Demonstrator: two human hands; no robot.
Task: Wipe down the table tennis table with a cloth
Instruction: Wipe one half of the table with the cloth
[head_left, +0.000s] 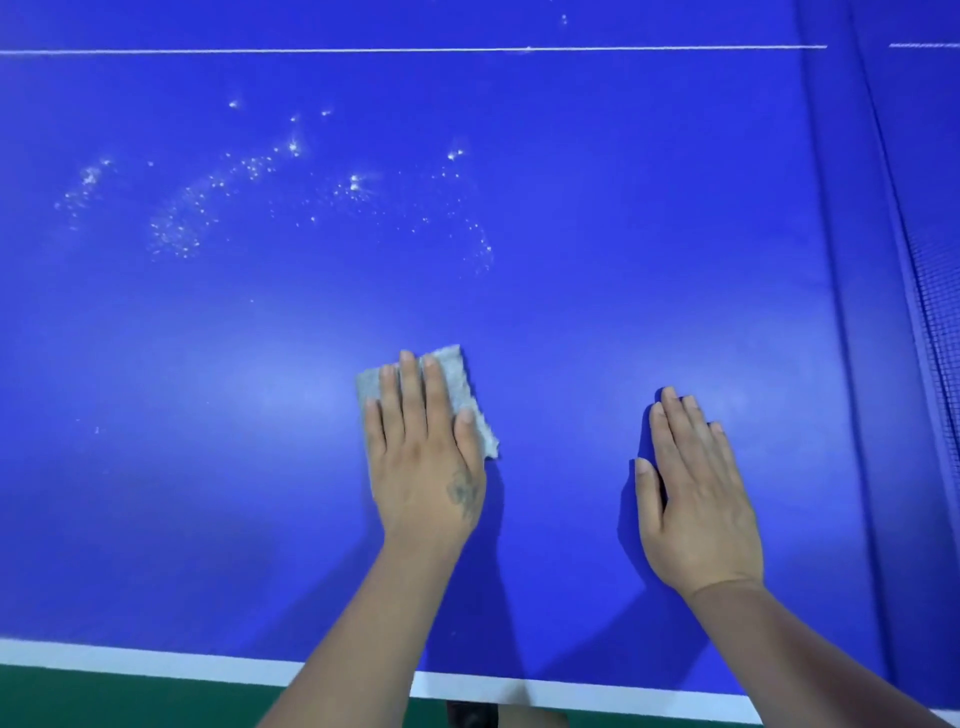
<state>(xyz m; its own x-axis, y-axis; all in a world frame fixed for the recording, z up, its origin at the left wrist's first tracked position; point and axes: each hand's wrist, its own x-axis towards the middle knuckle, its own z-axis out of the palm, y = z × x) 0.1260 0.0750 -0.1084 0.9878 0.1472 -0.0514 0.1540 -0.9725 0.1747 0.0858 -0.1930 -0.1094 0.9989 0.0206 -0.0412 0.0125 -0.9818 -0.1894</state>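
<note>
The blue table tennis table (597, 260) fills the view. A small grey cloth (457, 379) lies flat on it near the middle. My left hand (426, 457) presses on the cloth with straight fingers, covering most of it. My right hand (696, 493) rests flat on the bare table surface to the right, fingers straight and together. White specks and droplets (249, 192) are scattered across the table's upper left, beyond the cloth.
A white edge line (156, 662) runs along the table's near side, with green floor (104, 696) below it. A thin white centre line (363, 50) crosses the top. The net (935, 291) stands at the right edge.
</note>
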